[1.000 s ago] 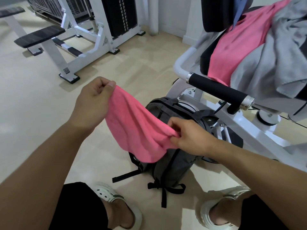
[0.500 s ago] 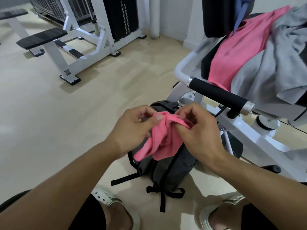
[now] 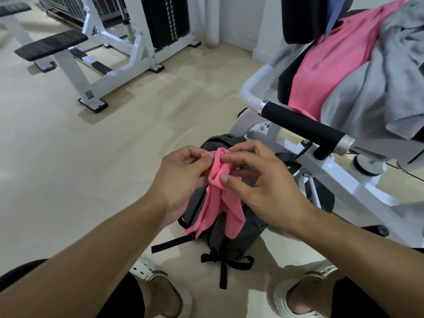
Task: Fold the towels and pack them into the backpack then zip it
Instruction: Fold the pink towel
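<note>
A small pink towel [image 3: 215,203] hangs bunched between my two hands, its top edges pinched together and its lower part dangling in loose folds. My left hand [image 3: 181,177] grips the top from the left, and my right hand [image 3: 259,182] pinches it from the right with thumb and fingers. Right below the towel a dark grey backpack [image 3: 241,235] stands on the floor between my feet, mostly hidden by my hands. A second pink towel [image 3: 332,63] and a grey towel [image 3: 378,83] are draped over the seat of a gym machine at the upper right.
The white gym machine with a black padded handle [image 3: 302,127] stands close on the right of the backpack. A white bench with a black pad [image 3: 50,45] and a weight stack machine [image 3: 167,21] stand at the back left. Beige floor [image 3: 68,157] stretches out to the left.
My hands came together from wide apart, bringing the spread towel's ends into one bunch. Since then the towel hangs longer below my hands and my right fingers have shifted their pinch.
</note>
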Motion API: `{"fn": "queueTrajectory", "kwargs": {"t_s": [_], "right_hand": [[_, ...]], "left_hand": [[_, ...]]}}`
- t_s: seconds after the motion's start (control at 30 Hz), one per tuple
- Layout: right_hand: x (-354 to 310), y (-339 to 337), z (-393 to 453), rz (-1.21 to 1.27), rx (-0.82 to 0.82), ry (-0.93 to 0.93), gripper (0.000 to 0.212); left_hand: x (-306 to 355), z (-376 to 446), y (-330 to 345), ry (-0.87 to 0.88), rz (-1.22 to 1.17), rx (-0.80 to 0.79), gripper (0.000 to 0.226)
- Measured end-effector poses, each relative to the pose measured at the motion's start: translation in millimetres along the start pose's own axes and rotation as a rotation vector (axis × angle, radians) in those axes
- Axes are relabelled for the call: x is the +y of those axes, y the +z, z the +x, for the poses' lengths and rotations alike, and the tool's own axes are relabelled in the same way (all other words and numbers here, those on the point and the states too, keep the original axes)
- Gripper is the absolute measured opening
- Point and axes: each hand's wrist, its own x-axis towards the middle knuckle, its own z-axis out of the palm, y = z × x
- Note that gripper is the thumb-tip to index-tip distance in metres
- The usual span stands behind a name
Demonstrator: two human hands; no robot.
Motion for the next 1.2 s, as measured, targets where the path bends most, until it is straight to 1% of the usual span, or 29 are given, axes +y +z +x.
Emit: {"fn": "queueTrajectory", "kwargs": {"t_s": [0.13, 0.27, 0.33, 0.4, 0.47, 0.53, 0.6, 0.7, 0.73, 0.8, 0.9, 0.97, 1.0, 1.13, 1.17, 1.2], "right_hand": [[-3.1, 0.2, 0.7, 0.031, 0.038, 0.02, 0.03], [1.4, 1.3, 1.5, -0.074, 0.044, 0.017, 0.022], [4.4, 1.5, 2.2, -0.132, 0.043, 0.022, 0.014], [5.0, 0.3, 3.1, -0.133, 0.055, 0.024, 0.009], [2.3, -3.4, 4.0, -0.128, 0.079, 0.02, 0.008], [-0.9, -9.1, 5.3, -0.122, 0.09, 0.007, 0.007], [-3.2, -15.0, 6.3, -0.11, 0.026, -0.021, 0.009], [-5.5, -23.0, 5.0, -0.137, -0.189, -0.083, 0.009], [-4.5, -26.1, 4.3, -0.188, -0.242, -0.116, 0.009], [-1.3, -31.7, 3.4, -0.375, -0.303, -0.171, 0.006], [3.3, -38.1, 5.6, -0.605, -0.327, -0.177, 0.006], [10.5, -40.8, 8.7, -0.726, -0.334, -0.206, 0.015], [12.3, -41.9, 9.8, -0.762, -0.351, -0.192, 0.019], [14.4, -40.7, 10.7, -0.843, -0.453, -0.132, 0.022], [13.9, -38.6, 10.5, -0.833, -0.477, -0.128, 0.023], [14.0, -36.8, 10.5, -0.77, -0.481, -0.112, 0.025]], "left_hand": [[2.3, -1.0, -1.0, 0.0, -0.014, -0.007, 0.008], [1.8, -3.1, 0.5, 0.017, -0.013, -0.014, 0.008], [1.2, -3.6, 0.3, 0.025, 0.014, -0.021, 0.008], [1.9, -0.8, -3.0, 0.072, 0.126, 0.0, 0.01], [6.0, 10.1, -13.6, 0.161, 0.31, 0.069, 0.012], [15.1, 23.9, -29.0, 0.212, 0.455, 0.132, 0.012], [22.5, 39.8, -49.1, 0.22, 0.512, 0.208, 0.011], [34.0, 58.4, -79.1, 0.226, 0.507, 0.373, 0.009], [36.9, 63.4, -88.4, 0.232, 0.52, 0.427, 0.008], [40.0, 70.2, -103.2, 0.23, 0.544, 0.493, 0.011], [38.4, 73.8, -111.6, 0.222, 0.57, 0.495, 0.012], [36.9, 73.6, -111.3, 0.246, 0.593, 0.499, 0.01], [37.1, 72.5, -110.2, 0.262, 0.587, 0.503, 0.011], [40.9, 68.5, -109.6, 0.295, 0.583, 0.507, 0.012], [41.8, 67.9, -109.2, 0.302, 0.588, 0.507, 0.013], [43.0, 67.2, -109.3, 0.311, 0.589, 0.509, 0.014]]}}
